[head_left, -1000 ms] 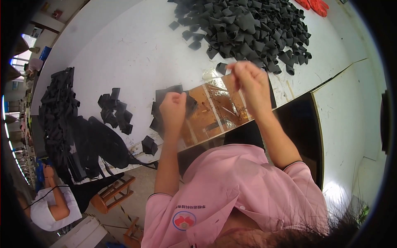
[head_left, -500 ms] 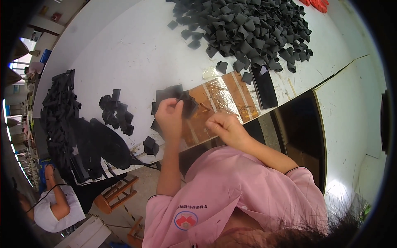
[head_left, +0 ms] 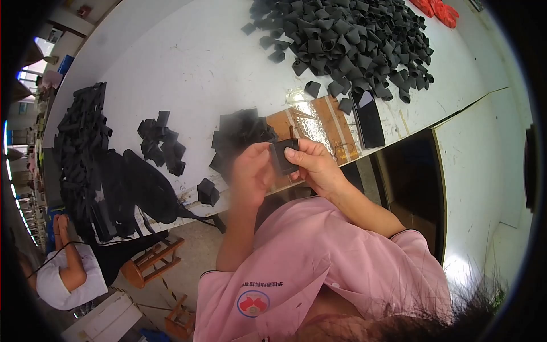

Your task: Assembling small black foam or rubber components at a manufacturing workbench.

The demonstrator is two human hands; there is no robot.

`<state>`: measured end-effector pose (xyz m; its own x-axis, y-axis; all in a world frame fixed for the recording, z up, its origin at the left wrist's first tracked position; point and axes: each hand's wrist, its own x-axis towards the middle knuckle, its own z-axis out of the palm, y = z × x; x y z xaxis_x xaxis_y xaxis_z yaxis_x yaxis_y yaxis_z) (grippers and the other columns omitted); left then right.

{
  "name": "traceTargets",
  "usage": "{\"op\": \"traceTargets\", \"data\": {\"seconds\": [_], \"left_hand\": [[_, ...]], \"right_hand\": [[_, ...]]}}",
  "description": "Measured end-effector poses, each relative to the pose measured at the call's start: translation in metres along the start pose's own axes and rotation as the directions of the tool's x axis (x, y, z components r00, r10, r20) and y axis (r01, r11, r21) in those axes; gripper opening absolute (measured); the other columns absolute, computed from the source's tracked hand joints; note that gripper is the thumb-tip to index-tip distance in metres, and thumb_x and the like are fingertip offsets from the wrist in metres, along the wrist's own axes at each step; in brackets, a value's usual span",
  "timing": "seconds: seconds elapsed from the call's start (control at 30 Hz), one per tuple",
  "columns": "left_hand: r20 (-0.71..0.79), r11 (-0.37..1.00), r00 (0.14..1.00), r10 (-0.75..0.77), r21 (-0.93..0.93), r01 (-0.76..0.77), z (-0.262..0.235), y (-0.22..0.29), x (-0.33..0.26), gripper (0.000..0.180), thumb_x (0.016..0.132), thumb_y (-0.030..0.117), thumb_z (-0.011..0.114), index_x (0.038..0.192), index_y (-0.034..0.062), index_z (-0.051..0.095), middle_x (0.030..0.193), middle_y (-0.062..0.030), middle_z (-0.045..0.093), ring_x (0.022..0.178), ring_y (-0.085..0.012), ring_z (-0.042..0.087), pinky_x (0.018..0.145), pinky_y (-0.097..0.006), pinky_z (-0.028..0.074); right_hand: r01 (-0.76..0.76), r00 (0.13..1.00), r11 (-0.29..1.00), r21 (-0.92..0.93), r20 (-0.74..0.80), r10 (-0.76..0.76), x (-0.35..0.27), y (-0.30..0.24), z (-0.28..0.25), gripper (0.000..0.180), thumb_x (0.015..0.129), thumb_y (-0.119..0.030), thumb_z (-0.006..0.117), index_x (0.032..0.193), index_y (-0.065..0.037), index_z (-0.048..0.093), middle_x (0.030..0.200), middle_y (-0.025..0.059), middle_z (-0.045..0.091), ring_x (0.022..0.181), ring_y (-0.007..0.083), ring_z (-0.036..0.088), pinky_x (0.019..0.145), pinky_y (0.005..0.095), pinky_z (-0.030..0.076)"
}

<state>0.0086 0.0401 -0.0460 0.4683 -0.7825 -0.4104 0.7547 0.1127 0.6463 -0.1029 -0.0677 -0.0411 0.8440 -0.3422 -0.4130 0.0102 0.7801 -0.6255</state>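
Note:
My right hand (head_left: 317, 166) grips a small black square foam piece (head_left: 283, 155) just above the near edge of the white table (head_left: 188, 62). My left hand (head_left: 250, 174) is blurred and closes on the same piece from the left. Behind the hands lies a small stack of black pieces (head_left: 242, 130), also blurred. A tape-covered cardboard sheet (head_left: 319, 122) lies on the table just beyond my right hand.
A big heap of black foam pieces (head_left: 347, 40) fills the far right. A black phone (head_left: 369, 118) lies beside the cardboard. More black pieces (head_left: 161, 142) and long black strips (head_left: 82, 137) lie left. Another person (head_left: 62, 273) sits at lower left by wooden stools (head_left: 149, 263).
My right hand came back from the far heap toward my body with a black piece. Both hands have met on that piece at the table's near edge.

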Motion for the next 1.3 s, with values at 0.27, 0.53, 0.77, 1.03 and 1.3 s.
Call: {"op": "traceTargets", "data": {"seconds": [0.27, 0.53, 0.77, 1.03, 1.3], "left_hand": [[0.030, 0.992, 0.992, -0.122, 0.019, 0.121, -0.002, -0.006, 0.000, 0.002, 0.083, 0.003, 0.054, 0.085, 0.0018, 0.055, 0.066, -0.0040, 0.054, 0.043, -0.0058, 0.041, 0.038, -0.018, 0.031], [-0.066, 0.956, 0.982, 0.179, 0.246, -0.158, 0.016, -0.018, -0.005, 0.004, 0.076, 0.001, 0.061, 0.079, -0.0015, 0.060, 0.062, -0.0037, 0.056, 0.044, -0.0045, 0.042, 0.039, -0.018, 0.028], [0.052, 0.490, 0.763, 0.645, 0.737, -0.465, 0.031, -0.038, -0.005, 0.003, 0.079, -0.002, 0.057, 0.082, -0.0025, 0.056, 0.069, -0.0060, 0.059, 0.044, -0.0049, 0.045, 0.039, -0.015, 0.032], [-0.028, 0.973, 0.975, 0.221, 0.079, -0.218, 0.040, -0.014, -0.003, 0.020, 0.074, -0.010, 0.052, 0.091, -0.0008, 0.049, 0.070, -0.0068, 0.055, 0.040, -0.0036, 0.035, 0.036, -0.016, 0.026], [0.016, 0.572, 0.739, 0.674, 0.622, -0.535, 0.035, -0.031, 0.003, 0.014, 0.073, -0.010, 0.051, 0.085, -0.0028, 0.050, 0.066, -0.0047, 0.051, 0.042, -0.0035, 0.040, 0.037, -0.018, 0.030]], "right_hand": [[-0.155, 0.985, 0.973, 0.173, 0.105, 0.138, 0.001, 0.003, -0.021, 0.014, 0.083, -0.015, 0.060, 0.090, -0.003, 0.059, 0.073, 0.0024, 0.059, 0.059, 0.0077, 0.055, 0.051, 0.0189, 0.045], [0.474, 0.764, 0.375, -0.797, 0.160, -0.626, -0.019, -0.008, -0.001, 0.015, 0.074, -0.008, 0.066, 0.085, 0.000, 0.059, 0.074, 0.0079, 0.053, 0.057, 0.0164, 0.051, 0.052, 0.0254, 0.041], [0.462, 0.554, -0.118, -0.879, 0.389, -0.736, -0.017, -0.007, 0.001, 0.009, 0.071, -0.004, 0.062, 0.080, -0.001, 0.059, 0.074, 0.0096, 0.053, 0.061, 0.0248, 0.054, 0.052, 0.0315, 0.044], [0.328, 0.904, 0.829, -0.453, -0.105, -0.415, 0.001, -0.011, -0.013, 0.010, 0.072, -0.005, 0.064, 0.078, 0.001, 0.060, 0.063, -0.0008, 0.054, 0.051, 0.0069, 0.045, 0.044, 0.0195, 0.035], [-0.195, 0.958, 0.899, 0.392, 0.275, 0.088, -0.003, -0.016, -0.011, 0.012, 0.082, -0.013, 0.058, 0.074, -0.004, 0.056, 0.060, -0.0045, 0.041, 0.050, 0.0049, 0.033, 0.042, 0.0174, 0.025]]}}
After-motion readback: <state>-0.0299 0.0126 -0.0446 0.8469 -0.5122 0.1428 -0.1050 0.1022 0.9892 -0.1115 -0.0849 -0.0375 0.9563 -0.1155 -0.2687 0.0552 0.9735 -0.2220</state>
